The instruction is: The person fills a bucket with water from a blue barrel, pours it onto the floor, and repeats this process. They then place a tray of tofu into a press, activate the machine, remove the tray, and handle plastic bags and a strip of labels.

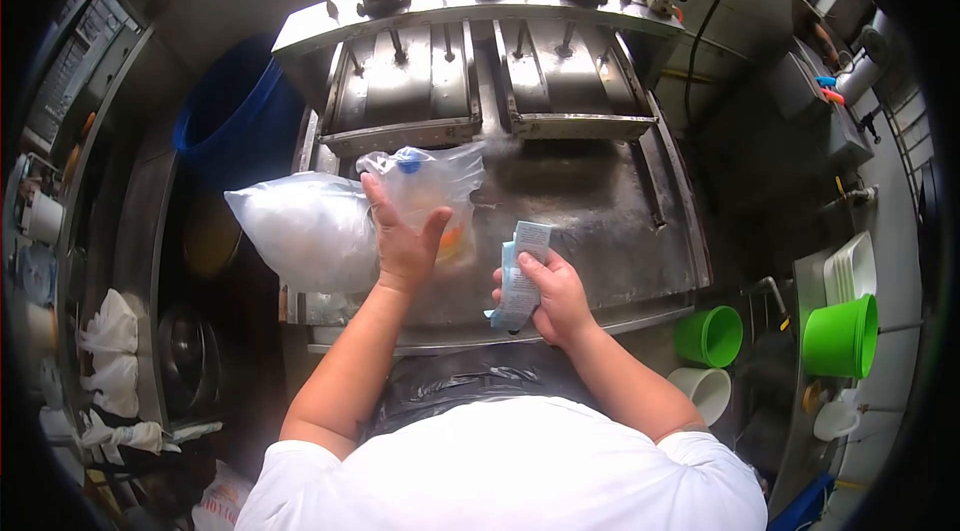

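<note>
Head view: a clear filled plastic bag (425,193) is pinned flat on the steel worktop (590,221) by the open left hand (403,239), while paper labels (520,276) are gripped ready in the right hand (553,299).

Clear bag (425,193) showing blue and orange inside; pale blue-white paper slips (520,276); grey steel counter (590,221); green buckets (842,336); blue barrel (232,116).
</note>
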A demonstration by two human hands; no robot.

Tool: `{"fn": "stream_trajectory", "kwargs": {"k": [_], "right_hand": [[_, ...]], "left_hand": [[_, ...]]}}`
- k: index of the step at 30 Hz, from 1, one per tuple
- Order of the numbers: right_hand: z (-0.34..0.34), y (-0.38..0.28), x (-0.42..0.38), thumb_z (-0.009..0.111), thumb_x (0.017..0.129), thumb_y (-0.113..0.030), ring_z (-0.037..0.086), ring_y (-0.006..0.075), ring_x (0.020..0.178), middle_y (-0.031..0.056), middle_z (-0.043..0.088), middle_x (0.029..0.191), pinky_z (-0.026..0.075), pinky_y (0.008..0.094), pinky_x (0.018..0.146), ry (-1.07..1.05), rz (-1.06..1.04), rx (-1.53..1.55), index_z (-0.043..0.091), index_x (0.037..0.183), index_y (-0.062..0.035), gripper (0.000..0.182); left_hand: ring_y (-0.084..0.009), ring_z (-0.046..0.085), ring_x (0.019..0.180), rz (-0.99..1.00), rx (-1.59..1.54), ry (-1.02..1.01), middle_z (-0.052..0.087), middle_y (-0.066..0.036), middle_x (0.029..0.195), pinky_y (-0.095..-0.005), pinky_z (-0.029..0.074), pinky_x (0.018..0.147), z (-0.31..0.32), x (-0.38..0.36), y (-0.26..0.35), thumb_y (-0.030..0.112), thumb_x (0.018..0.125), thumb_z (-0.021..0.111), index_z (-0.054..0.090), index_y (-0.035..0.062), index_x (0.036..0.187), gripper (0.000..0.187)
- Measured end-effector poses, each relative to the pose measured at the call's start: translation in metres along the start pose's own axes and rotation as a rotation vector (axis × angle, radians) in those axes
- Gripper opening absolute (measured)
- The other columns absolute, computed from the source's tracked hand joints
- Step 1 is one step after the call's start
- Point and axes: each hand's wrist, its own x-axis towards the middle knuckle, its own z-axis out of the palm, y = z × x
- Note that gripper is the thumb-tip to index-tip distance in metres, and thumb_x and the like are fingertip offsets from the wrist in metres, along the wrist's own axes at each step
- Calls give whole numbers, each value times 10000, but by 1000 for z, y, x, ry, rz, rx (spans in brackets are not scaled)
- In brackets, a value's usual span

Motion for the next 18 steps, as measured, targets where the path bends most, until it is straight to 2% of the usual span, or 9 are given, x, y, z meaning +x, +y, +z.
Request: {"fn": "stream_trajectory", "kwargs": {"k": [4, 6, 7, 9, 10, 12, 14, 16, 18], "right_hand": [[-1, -2, 13, 625, 1079, -221, 748, 251, 843, 149, 732, 1040, 637, 413, 754, -68, 35, 7, 593, 1258, -53, 248], [2, -5, 16, 626, 1077, -219, 749, 253, 848, 150, 731, 1048, 638, 418, 761, -91, 55, 8, 593, 1259, -53, 248], [4, -6, 17, 627, 1076, -216, 749, 256, 852, 152, 730, 1055, 638, 423, 768, -100, 61, 12, 593, 1261, -53, 249], [8, -6, 19, 630, 1074, -212, 751, 260, 864, 152, 729, 1062, 638, 429, 781, -115, 69, 16, 593, 1263, -52, 250], [9, -5, 20, 632, 1072, -208, 752, 264, 875, 153, 728, 1068, 638, 434, 794, -125, 68, 19, 593, 1265, -52, 252], [13, -3, 21, 632, 1071, -203, 751, 267, 898, 153, 725, 1078, 634, 438, 821, -138, 70, 35, 592, 1271, -51, 255], [17, 1, 22, 632, 1070, -198, 751, 270, 921, 152, 723, 1088, 630, 442, 847, -148, 73, 50, 591, 1278, -50, 258], [24, 6, 23, 624, 1074, -180, 739, 275, 1000, 146, 714, 1139, 613, 443, 914, -172, 12, 91, 584, 1300, -49, 264], [37, 6, 19, 623, 1073, -164, 729, 275, 1039, 143, 706, 1168, 603, 442, 940, -154, -10, 94, 574, 1316, -49, 274]], "left_hand": [[-435, 181, 1600, -6, -61, 50, 125, -376, 1697, -452, 187, 1296, -4, -16, -2, 579, 902, 793, -130, -35, 1653, 1339], [-409, 276, 1557, -84, -212, 89, 187, -330, 1685, -442, 282, 1257, -7, -29, 7, 537, 916, 803, -39, 1, 1672, 1252], [-409, 276, 1557, -90, -204, 96, 187, -330, 1685, -442, 282, 1257, -11, -36, 13, 537, 916, 803, -39, 1, 1672, 1252], [-317, 514, 1366, -160, 40, 129, 476, -236, 1525, -395, 420, 1144, -22, -50, 28, 432, 954, 802, 295, -8, 1616, 943], [-317, 514, 1366, -167, 44, 132, 476, -236, 1525, -395, 420, 1144, -30, -53, 34, 432, 954, 802, 295, -8, 1616, 943], [-194, 626, 1101, -401, -65, -358, 667, -94, 1228, -339, 494, 1011, -46, -58, 41, 326, 1008, 757, 576, -33, 1406, 565], [-169, 682, 1003, -562, -424, -575, 742, -57, 1080, -340, 534, 912, -46, -67, 49, 325, 1026, 731, 679, -13, 1304, 441], [-138, 654, 1083, -637, -635, -677, 727, -89, 1200, -325, 526, 931, -47, -72, 64, 332, 1052, 702, 654, -31, 1332, 461], [-135, 656, 1042, -607, -667, -693, 730, -90, 1144, -319, 533, 915, -46, -71, 68, 320, 1052, 699, 665, -38, 1299, 437]]}}
